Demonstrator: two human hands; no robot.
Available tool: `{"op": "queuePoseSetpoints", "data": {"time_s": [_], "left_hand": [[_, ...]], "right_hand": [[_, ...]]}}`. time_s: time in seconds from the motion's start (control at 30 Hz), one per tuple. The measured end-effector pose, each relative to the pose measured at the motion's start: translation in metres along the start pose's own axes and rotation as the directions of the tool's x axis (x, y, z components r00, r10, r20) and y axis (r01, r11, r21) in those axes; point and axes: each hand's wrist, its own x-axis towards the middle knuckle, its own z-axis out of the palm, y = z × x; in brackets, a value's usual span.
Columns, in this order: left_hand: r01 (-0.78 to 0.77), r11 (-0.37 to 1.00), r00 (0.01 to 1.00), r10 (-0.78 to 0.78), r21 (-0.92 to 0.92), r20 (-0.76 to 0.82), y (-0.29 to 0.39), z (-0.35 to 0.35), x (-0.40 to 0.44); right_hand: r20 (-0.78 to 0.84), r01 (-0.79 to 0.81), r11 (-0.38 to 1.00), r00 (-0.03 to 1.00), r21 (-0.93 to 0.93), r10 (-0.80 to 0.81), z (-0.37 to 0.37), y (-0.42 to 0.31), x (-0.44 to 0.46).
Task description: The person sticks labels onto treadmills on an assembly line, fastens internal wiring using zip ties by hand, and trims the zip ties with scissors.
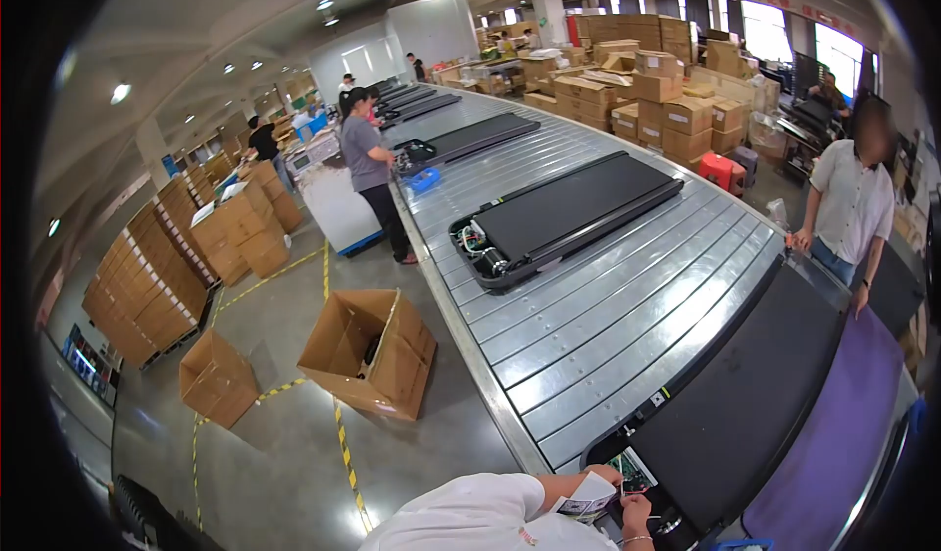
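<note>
It's bright in here: round ceiling lamps (121, 93) burn white overhead, and daylight pours through the windows (765, 31) at far right, washed out to blank white. Glare streaks the metal conveyor (549, 340), and softer patches shine on the floor (294, 463). Straight lines bow toward the edges, the corners sink into black, and a blur covers the head of the person at right (851, 203).
</note>
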Motion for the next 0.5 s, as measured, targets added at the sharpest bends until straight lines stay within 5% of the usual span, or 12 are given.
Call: {"op": "queuePoseSetpoints", "data": {"time_s": [0.03, 0.13, 0.23, 0.3, 0.37, 0.47, 0.5], "left_hand": [[-0.072, 0.99, 0.997, 0.077, 0.122, -0.033, 0.005, -0.002, 0.0], [-0.197, 0.912, 0.966, 0.242, 0.36, -0.085, 0.012, -0.012, -0.003], [-0.581, 0.558, 0.701, 0.713, 0.592, 0.016, 0.014, -0.018, -0.003], [-0.554, 0.645, 0.75, 0.661, 0.526, -0.02, 0.012, -0.008, 0.006], [-0.454, 0.793, 0.851, 0.521, 0.407, -0.064, -0.001, 0.001, 0.012], [-0.449, 0.831, 0.88, 0.476, 0.329, 0.0, 0.0, -0.002, 0.006], [-0.455, 0.837, 0.883, 0.469, 0.305, 0.03, 0.008, -0.021, 0.003]], "right_hand": [[-0.017, -0.007, 1.0, 1.0, 0.005, 0.008, 0.003, 0.004, -0.002], [0.185, -0.405, 0.865, 0.913, 0.296, 0.364, 0.007, -0.023, -0.01], [0.326, -0.529, 0.743, 0.846, 0.41, 0.423, 0.007, -0.038, -0.018], [0.392, -0.602, 0.66, 0.797, 0.45, 0.459, 0.003, -0.039, -0.024], [0.319, -0.597, 0.715, 0.801, 0.362, 0.507, 0.01, -0.039, -0.02], [0.302, -0.514, 0.643, 0.857, 0.568, 0.418, 0.013, -0.034, -0.025], [0.133, -0.021, 0.962, 0.991, 0.272, -0.017, 0.023, -0.035, -0.025]]}}
